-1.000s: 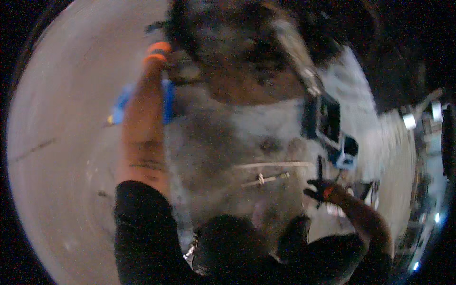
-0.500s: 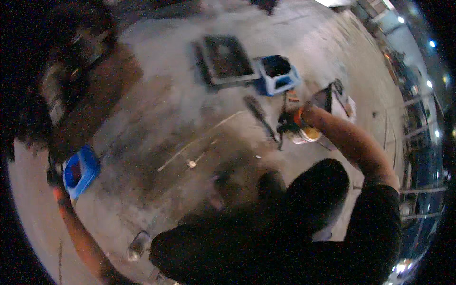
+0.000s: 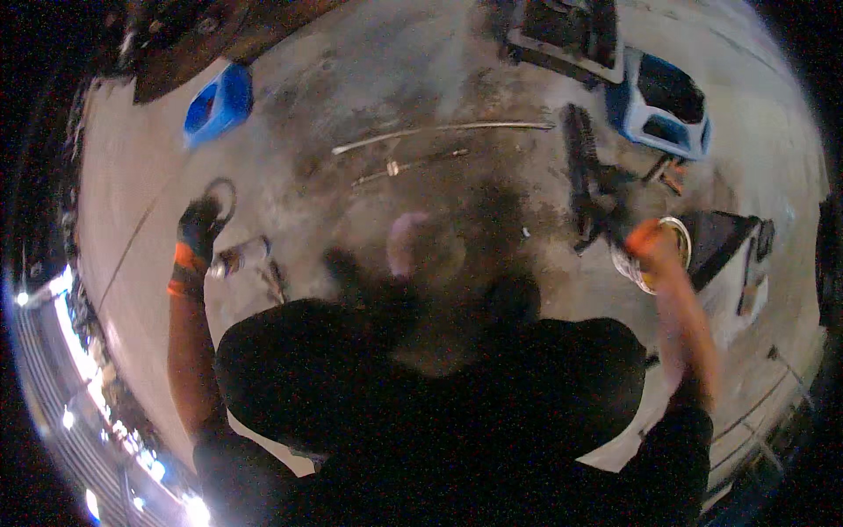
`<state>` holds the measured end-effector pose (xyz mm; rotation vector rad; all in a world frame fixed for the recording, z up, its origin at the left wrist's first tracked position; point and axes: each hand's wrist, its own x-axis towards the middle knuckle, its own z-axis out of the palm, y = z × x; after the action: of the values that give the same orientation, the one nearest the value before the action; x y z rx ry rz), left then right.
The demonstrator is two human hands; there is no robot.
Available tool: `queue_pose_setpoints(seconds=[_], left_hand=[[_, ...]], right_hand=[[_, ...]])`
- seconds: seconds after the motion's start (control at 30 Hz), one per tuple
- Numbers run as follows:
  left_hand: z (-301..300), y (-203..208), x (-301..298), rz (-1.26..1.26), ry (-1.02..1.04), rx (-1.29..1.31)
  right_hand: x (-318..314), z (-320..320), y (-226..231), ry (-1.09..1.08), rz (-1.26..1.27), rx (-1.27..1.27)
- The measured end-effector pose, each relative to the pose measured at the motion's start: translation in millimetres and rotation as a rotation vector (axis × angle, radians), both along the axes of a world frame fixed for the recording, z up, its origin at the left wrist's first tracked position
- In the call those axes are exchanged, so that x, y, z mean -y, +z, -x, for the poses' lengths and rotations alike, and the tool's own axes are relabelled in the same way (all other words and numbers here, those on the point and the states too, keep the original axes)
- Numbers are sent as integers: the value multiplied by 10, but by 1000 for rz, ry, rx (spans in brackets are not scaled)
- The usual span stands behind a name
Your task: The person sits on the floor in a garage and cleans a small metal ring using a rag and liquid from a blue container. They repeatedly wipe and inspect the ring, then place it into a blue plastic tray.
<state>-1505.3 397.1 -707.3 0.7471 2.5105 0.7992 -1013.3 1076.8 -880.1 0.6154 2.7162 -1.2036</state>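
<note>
shifted off the leftmost blue container [image 3: 232,98], now unattended, the left hand [image 3: 199,223], nearly closed, seemingly pinches a thin ring [image 3: 234,198] over the floor [image 3: 290,202]. the right hand [image 3: 622,230], at the round tub [image 3: 686,241], is too blurred to tell its grip.

Upper left, there's a blue container [image 3: 235,104] on the floor [image 3: 299,211]! Mid-floor, a long thin rod [image 3: 439,129] stretches above a shorter rod [image 3: 392,168], and upper right, a dark tray [image 3: 562,58] sits just beside a paler blue bin [image 3: 625,112].
</note>
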Motion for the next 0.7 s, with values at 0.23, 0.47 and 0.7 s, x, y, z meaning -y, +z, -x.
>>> queue_pose_setpoints(seconds=[0.23,0.47,0.7], left_hand=[[-283,1416,-758,436,-323,-450],[-575,1798,-912,-302,303,152],[-980,1632,-86,-334,469,-93]], right_hand=[[2579,2159,-592,668,-252,-232],[3184,2271,-917,859,-455,-619],[3199,2836,-177,1051,229,-165]])
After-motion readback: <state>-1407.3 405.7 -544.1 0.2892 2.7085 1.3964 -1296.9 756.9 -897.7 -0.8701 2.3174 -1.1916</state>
